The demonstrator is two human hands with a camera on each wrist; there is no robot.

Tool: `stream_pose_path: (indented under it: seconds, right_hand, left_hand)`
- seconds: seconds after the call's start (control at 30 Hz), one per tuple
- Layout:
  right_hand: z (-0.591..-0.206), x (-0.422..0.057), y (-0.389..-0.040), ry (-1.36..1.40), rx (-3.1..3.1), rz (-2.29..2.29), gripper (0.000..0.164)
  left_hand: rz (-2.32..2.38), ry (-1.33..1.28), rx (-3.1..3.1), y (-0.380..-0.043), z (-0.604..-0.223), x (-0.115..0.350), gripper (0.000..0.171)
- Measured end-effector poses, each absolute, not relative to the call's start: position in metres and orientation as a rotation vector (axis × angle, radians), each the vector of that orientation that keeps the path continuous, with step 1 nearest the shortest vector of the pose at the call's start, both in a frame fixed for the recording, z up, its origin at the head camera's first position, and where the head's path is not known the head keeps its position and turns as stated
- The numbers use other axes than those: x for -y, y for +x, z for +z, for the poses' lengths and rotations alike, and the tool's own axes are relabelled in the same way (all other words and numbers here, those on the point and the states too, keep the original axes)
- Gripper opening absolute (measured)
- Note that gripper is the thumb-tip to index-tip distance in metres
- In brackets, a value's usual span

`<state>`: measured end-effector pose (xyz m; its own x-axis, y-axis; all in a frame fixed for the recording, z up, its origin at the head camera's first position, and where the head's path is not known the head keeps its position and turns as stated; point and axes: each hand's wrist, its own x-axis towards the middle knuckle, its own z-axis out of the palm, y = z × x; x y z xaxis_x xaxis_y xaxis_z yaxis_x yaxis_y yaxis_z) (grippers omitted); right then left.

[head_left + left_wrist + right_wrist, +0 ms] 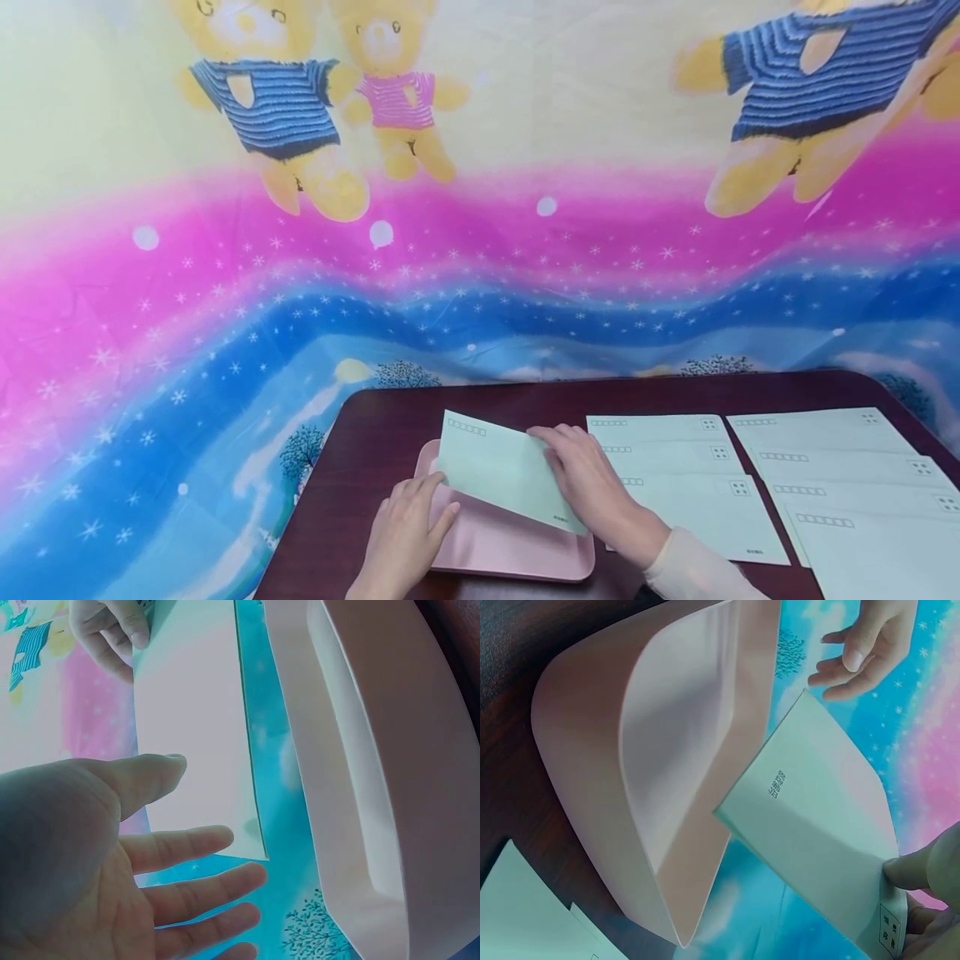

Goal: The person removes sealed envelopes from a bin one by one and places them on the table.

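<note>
A pale green envelope (502, 471) is held tilted above a pink plastic tray (517, 567) on the table. My right hand (588, 483) pinches the envelope by its right end. In the right wrist view the thumb (919, 870) presses on the envelope's printed face (810, 802), beside the stamp box. At the envelope's left end is my left hand (405, 529). The left wrist view shows its fingers (202, 892) spread and fairly straight, apart from the envelope (191, 712) and holding nothing.
To the right, overlapping pale envelopes lie in two columns, a nearer one (697, 517) and a farther one (885, 550). The dark wooden table (337, 467) ends at a rounded back edge. A cloth with bears and snowflakes (480, 250) hangs behind it.
</note>
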<state>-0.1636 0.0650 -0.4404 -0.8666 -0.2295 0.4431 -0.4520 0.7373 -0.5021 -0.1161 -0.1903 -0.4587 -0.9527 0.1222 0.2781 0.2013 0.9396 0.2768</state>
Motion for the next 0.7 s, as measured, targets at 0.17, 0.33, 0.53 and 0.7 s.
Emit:
stream_pose_path:
  seconds: [0.17, 0.33, 0.53, 0.7]
  right_hand:
    - [-0.437, -0.069, -0.162, 0.513, 2.592, 0.888, 0.038]
    - [-0.435, -0.074, -0.16, 0.502, 2.582, 0.88, 0.039]
    - [-0.434, -0.081, -0.158, 0.508, 2.552, 0.87, 0.039]
    - [-0.434, -0.087, -0.156, 0.513, 2.526, 0.843, 0.041]
  left_hand:
    - [-0.435, -0.24, 2.827, -0.115, -0.459, 0.191, 0.042]
    - [-0.426, -0.241, 2.827, -0.114, -0.459, 0.191, 0.042]
    - [-0.41, -0.251, 2.813, -0.114, -0.458, 0.19, 0.043]
    - [-0.401, -0.273, 2.803, -0.114, -0.457, 0.189, 0.042]
